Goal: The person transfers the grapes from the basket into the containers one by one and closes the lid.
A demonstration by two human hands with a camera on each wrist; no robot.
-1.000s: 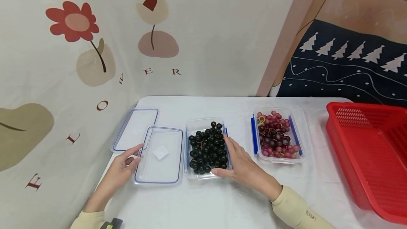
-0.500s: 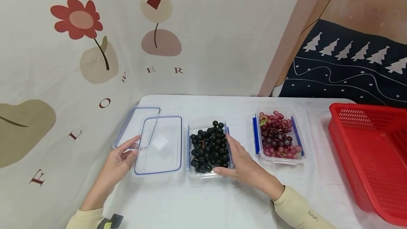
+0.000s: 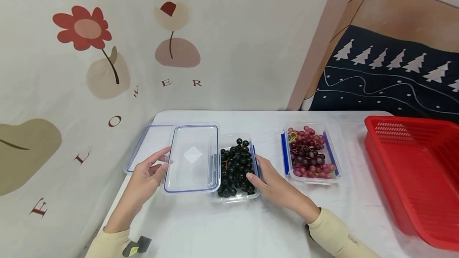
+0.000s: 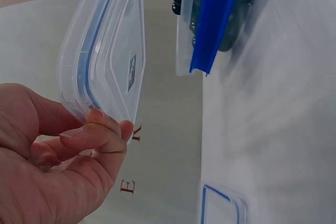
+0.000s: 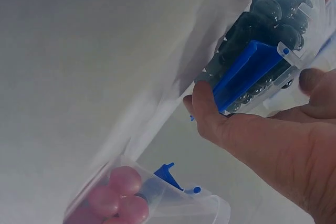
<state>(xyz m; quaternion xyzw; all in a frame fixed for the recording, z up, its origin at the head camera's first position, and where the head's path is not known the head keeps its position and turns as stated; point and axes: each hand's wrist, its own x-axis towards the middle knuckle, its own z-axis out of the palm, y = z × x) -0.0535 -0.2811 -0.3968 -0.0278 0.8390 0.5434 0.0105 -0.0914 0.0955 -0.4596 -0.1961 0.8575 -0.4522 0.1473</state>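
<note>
My left hand (image 3: 146, 178) pinches a clear lid (image 3: 193, 178) with a blue seal by its left edge. The lid is raised over the table, and its right side overlaps a clear box (image 3: 234, 199) in the head view. Dark grapes (image 3: 236, 166) fill that box, partly hidden by the lid. My right hand (image 3: 274, 182) rests against the box's right side, fingers along the outside and thumb extended over the grapes. In the right wrist view its fingertips touch near the blue clasp (image 5: 247, 74), which hangs down.
A second clear box (image 3: 305, 179) holding red and dark grapes (image 3: 310, 156) stands to the right. A red basket (image 3: 391, 178) stands at the far right. Another clear lid (image 3: 138, 146) lies at the back left beside the printed wall cloth (image 3: 244, 51).
My left hand has lifted the lid off the table and carried it right, to the grape box's left side. My right hand stays at the box, its thumb moved further up over the grapes.
</note>
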